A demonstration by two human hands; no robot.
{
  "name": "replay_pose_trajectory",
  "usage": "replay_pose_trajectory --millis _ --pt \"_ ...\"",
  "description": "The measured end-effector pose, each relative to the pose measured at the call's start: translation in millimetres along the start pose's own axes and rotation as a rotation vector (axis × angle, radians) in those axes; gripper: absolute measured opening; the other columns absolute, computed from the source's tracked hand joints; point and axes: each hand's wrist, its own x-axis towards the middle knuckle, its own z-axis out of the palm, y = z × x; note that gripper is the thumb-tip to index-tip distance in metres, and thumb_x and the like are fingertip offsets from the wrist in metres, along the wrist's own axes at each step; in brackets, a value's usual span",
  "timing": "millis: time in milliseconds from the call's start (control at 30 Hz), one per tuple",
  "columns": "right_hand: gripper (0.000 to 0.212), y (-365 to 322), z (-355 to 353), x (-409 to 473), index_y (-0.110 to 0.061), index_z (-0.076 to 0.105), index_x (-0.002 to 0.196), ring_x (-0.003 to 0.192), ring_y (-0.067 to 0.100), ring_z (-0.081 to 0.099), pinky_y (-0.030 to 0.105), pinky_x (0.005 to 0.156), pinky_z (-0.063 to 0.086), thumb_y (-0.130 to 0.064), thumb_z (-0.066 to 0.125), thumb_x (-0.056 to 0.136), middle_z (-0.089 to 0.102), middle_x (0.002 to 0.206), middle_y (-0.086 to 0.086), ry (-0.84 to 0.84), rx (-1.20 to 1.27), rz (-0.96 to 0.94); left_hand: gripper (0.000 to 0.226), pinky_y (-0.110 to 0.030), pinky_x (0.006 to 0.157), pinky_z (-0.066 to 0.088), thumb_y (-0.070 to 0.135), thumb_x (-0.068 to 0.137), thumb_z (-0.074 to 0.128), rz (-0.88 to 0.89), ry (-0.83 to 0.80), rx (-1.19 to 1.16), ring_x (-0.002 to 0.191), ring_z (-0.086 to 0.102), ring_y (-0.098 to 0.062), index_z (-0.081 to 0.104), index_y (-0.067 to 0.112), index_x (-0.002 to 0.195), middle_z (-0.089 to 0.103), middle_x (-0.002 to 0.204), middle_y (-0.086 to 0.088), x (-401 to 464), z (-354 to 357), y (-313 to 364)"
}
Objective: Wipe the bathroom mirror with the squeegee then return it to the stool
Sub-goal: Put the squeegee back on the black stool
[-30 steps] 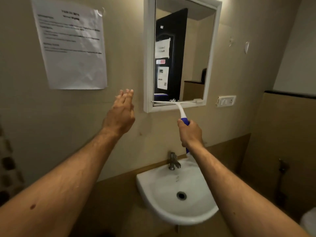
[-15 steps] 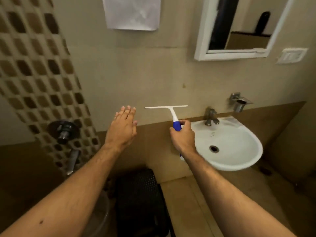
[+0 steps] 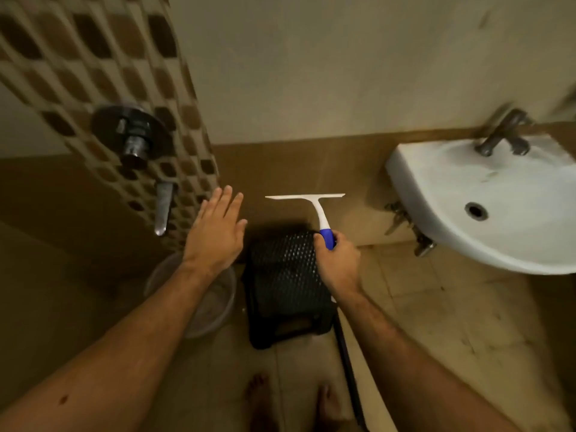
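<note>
My right hand [image 3: 338, 263] grips the blue handle of a white squeegee [image 3: 314, 207], blade up and level, held in the air above a black perforated plastic stool [image 3: 285, 294]. The stool stands on the tiled floor against the wall, directly below the squeegee. My left hand [image 3: 215, 232] hovers to the left of the stool with its fingers straight and together, holding nothing. The mirror is out of view.
A white wall basin [image 3: 486, 213] with a metal tap [image 3: 501, 135] hangs at the right. On the patterned tile wall at left sit a shower valve [image 3: 134, 135] and spout [image 3: 163, 207]. A clear bucket [image 3: 212, 300] stands left of the stool. Bare feet [image 3: 293, 403] show below.
My view has swung down from the mirror to the floor. The right hand has carried the squeegee from the mirror's lower edge down to above the stool; the left hand came down alongside.
</note>
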Motion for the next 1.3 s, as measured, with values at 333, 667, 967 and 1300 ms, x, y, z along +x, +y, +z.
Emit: replay_pose_trajectory --millis 333,667,967,1300 --pt "0.036 113.5 88.5 62.5 -0.013 0.058 0.11 0.091 0.034 0.064 0.043 0.085 0.052 -0.044 0.05 0.094 0.069 0.098 0.014 -0.093 -0.102 0.117 0.056 -0.04 0.122 0.011 0.031 0.103 0.036 -0.082 -0.16 -0.051 0.149 0.009 -0.021 0.023 0.009 0.152 0.017 0.16 -0.008 -8.0 141.3 -1.6" --pt "0.042 186.5 148.3 123.1 -0.01 0.051 0.117 0.095 0.04 0.063 0.041 0.078 0.047 -0.045 0.041 0.099 0.066 0.104 0.02 -0.162 -0.282 0.119 0.054 -0.042 0.121 0.01 0.032 0.103 0.036 -0.172 -0.242 -0.1 0.149 0.005 -0.023 0.023 0.015 0.153 0.009 0.162 -0.008 -24.1 242.5 4.7" --pt "0.044 208.2 176.9 148.3 -0.01 0.048 0.122 0.1 0.041 0.062 0.046 0.085 0.05 -0.046 0.044 0.098 0.065 0.107 0.021 -0.217 -0.349 0.111 0.054 -0.042 0.119 0.014 0.03 0.103 0.035 -0.203 -0.261 -0.107 0.148 0.01 -0.026 0.022 0.011 0.152 0.013 0.161 -0.011 -28.1 275.8 -3.7" --pt "0.061 215.2 175.7 151.8 -0.015 0.04 0.135 0.122 0.035 0.05 0.048 0.1 0.044 -0.057 0.047 0.092 0.054 0.131 0.015 -0.22 -0.37 0.063 0.055 -0.039 0.119 0.01 0.031 0.103 0.032 -0.195 -0.264 -0.113 0.149 0.007 -0.023 0.018 0.012 0.153 0.012 0.161 -0.009 -32.0 275.9 -3.3"
